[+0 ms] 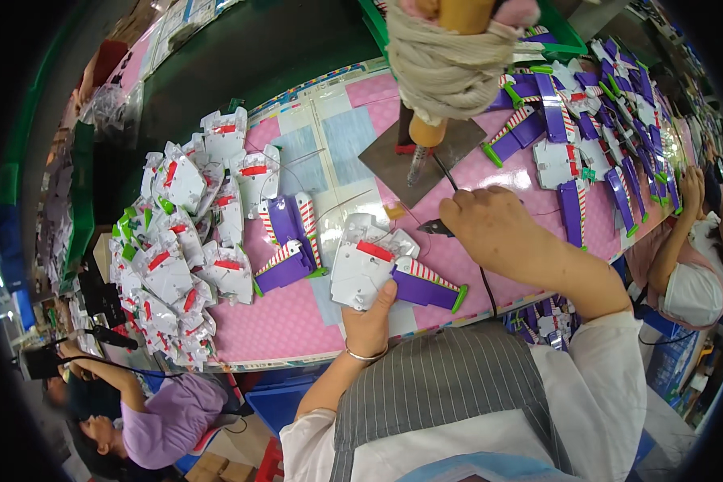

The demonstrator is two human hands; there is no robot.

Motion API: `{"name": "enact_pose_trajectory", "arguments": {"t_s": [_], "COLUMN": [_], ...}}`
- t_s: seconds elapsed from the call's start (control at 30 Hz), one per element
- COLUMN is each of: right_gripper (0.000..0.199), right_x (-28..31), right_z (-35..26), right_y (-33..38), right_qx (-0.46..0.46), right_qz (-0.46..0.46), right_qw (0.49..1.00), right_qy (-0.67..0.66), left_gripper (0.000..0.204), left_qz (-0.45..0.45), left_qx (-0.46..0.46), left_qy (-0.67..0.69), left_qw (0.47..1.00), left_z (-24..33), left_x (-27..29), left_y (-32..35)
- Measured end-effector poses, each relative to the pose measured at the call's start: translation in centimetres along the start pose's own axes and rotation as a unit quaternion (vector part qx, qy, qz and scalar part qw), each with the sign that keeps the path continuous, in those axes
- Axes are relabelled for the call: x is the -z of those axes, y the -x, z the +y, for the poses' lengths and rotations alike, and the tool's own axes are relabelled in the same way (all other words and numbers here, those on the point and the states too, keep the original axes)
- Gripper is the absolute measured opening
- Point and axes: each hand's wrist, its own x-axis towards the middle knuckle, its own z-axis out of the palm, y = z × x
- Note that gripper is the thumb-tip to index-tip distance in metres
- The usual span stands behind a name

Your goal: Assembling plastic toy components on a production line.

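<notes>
My left hand [367, 321] holds a white plastic toy half-shell [365, 273] by its lower edge, thumb on top. That shell carries a red piece, thin wires and a purple wing [426, 283] with red-and-white stripes and a green tip. Just right of the shell, my right hand [490, 229] is closed around a small tool with dark, pointed jaws [435, 228], which looks like pliers; its handles are hidden in the palm. The jaws point at the shell's upper right side. Left of the shell, loose purple wings [285, 269] lie on the pink mat.
White shells [165, 265] are heaped at the left, winged ones [566, 161] at the right. A cord-wrapped post [450, 68] with a metal-tipped rod [416, 165] stands over a dark plate [377, 161]. A black cable [486, 281] crosses the mat. Co-workers [173, 418] sit either side.
</notes>
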Motion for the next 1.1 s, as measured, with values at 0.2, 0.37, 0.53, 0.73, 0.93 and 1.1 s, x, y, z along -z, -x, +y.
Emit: {"name": "enact_pose_trajectory", "arguments": {"t_s": [0.2,0.37,0.53,0.73,0.93,1.1], "right_gripper": [0.019,0.023,0.026,0.027,0.016,0.013], "right_x": [-3.4,-3.2,-2.7,-3.7,-1.8,-2.7], "right_z": [-1.4,-1.8,-1.2,-1.4,-0.7,1.1], "right_y": [0.9,0.7,1.0,0.9,0.0,-2.3], "right_qx": [-0.007,-0.039,-0.028,-0.029,-0.001,0.034], "right_qz": [0.048,-0.043,-0.001,-0.012,-0.028,0.011], "right_qw": [0.996,0.991,0.990,0.992,0.998,0.999], "right_qy": [-0.079,-0.124,-0.136,-0.126,-0.049,0.035], "left_gripper": [0.039,0.037,0.038,0.039,0.037,0.041], "left_qz": [-0.034,-0.029,-0.009,-0.013,-0.005,-0.063], "left_qx": [-0.040,-0.031,-0.025,-0.032,-0.045,-0.054], "left_qy": [-0.024,-0.026,-0.013,-0.031,-0.044,-0.108], "left_qw": [0.998,0.999,1.000,0.999,0.998,0.991], "left_z": [0.6,0.9,0.7,0.7,0.5,2.2], "left_x": [-1.3,-1.2,-1.4,-1.5,-1.7,-1.7], "left_y": [0.1,0.2,0.2,0.3,-0.1,-2.7]}}
